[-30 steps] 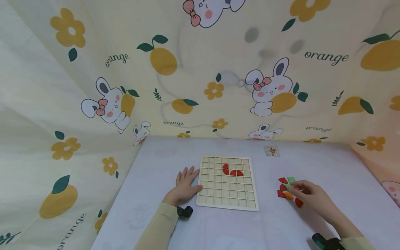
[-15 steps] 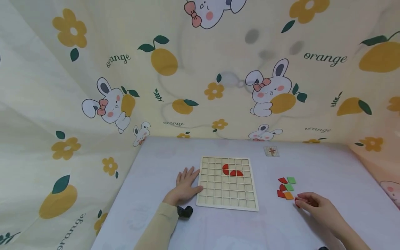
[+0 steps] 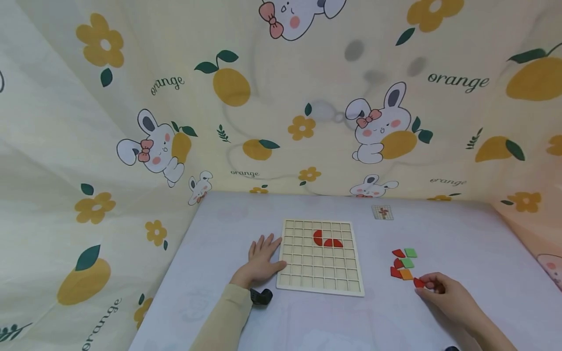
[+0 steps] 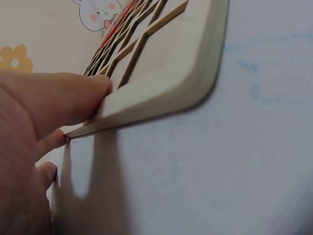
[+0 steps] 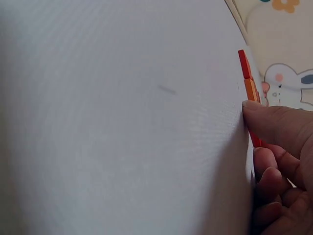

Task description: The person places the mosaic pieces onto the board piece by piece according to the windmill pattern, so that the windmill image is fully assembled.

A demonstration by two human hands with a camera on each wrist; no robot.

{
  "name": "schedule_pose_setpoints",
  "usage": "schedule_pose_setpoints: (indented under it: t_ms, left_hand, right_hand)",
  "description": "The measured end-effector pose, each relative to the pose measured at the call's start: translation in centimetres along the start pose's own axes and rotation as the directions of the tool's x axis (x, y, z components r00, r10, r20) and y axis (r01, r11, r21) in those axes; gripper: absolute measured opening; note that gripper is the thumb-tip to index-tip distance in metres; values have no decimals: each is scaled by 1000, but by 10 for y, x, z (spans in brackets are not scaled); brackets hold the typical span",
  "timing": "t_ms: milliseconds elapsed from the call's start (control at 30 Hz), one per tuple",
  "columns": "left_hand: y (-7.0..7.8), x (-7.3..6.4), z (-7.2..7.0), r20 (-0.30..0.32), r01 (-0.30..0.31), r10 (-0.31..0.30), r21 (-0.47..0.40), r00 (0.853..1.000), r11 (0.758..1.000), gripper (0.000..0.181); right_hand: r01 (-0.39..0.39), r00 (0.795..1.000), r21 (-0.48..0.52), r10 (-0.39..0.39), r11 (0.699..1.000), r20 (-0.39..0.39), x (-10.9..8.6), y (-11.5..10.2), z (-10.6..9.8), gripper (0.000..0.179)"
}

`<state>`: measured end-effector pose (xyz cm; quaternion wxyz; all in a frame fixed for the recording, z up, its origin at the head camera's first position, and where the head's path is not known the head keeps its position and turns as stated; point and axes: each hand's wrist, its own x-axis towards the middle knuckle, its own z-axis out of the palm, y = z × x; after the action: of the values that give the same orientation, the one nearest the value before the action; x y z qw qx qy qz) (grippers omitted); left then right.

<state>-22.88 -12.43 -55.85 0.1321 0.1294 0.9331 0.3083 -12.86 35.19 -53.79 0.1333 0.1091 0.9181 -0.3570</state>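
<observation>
Fingers (image 3: 436,276) of R hand (image 3: 451,295): thumb + index pinching the held pc (image 3: 418,282), red, right at their tips. R wrist cam agrees: thumb one side, curled fingers the other, red edge btwn. Can't tell if pc is off the table (image 3: 333,317) or touching it. Fingers cover part of it, so long axis unclear; visible bit pokes out L past the tips.

Key rel, imo: grid board (image 3: 307,270) lies L of R fingertips, well apart. Its near edge is approx level w/ the tips, rest runs away from them. So pc-to-board offset is mainly sideways, plus some fwd for far cells. Red shapes (image 3: 318,238) in the grid are L & farther out than the tips, in the far half.

Orange pc (image 3: 406,274) is just beyond the tips, to the L. Loose red pcs (image 3: 396,272) and green pcs (image 3: 407,263) bunch up past it, same dir. Cluster is close to the line from tips to board, so a low pass might clip the orange one.

Pic card (image 3: 383,212): well beyond the tips, bit L.

L hand (image 3: 259,263) is on the board's opp side from R fingers: digits spread, fairly straight, nothing gripped, thumb on the rim. R hand is def nearer the cluster; L is the one touching the board.
</observation>
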Motion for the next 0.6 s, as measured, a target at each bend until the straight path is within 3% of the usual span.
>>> schedule_pose_setpoints:
  t_ms: [600]
  left_hand:
    - [1,-1,-1,-9,9,-9,0,1000,1000,74]
  right_hand:
    - [33,999,8,-32,999,-19,1,0,1,55]
